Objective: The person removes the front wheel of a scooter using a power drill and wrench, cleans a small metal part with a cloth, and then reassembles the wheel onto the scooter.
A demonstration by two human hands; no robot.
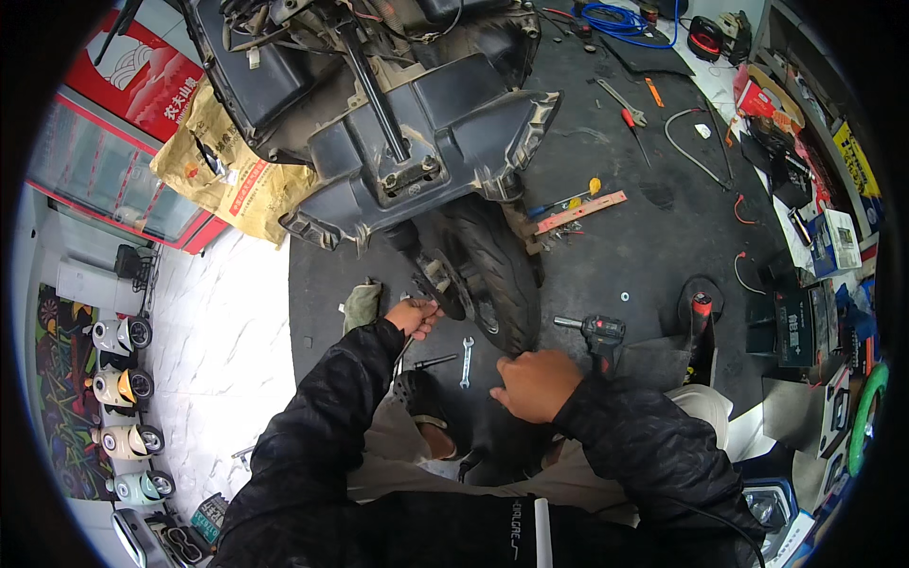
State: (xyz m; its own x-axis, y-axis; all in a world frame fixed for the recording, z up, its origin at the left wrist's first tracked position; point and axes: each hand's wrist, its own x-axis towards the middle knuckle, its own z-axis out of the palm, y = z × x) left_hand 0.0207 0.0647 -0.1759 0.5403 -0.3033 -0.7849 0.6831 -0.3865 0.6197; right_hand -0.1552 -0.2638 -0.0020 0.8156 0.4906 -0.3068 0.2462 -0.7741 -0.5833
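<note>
A scooter with its body panels partly removed, showing a dark, dusty plastic rear housing [445, 118], stands in front of me. Below the housing is its black-tyred wheel [502, 284]. My left hand [414, 318] has its fingers pinched together at the bracket [443, 289] left of the wheel; whatever lies between them is too small to make out. At the tyre's near end, my right hand [540, 386] is closed, fingers curled under and hidden, its knuckles by the rubber. An open-end wrench [467, 363] and a dark socket-like tool [436, 361] lie between my hands.
A cordless impact wrench [602, 336] lies right of my right hand. A worn reddish bar [580, 213], a screwdriver [634, 133] and an adjustable wrench [621, 102] are on the dark mat. A cluttered shelf [824, 142] lines the right; yellow sacking [227, 175] hangs left.
</note>
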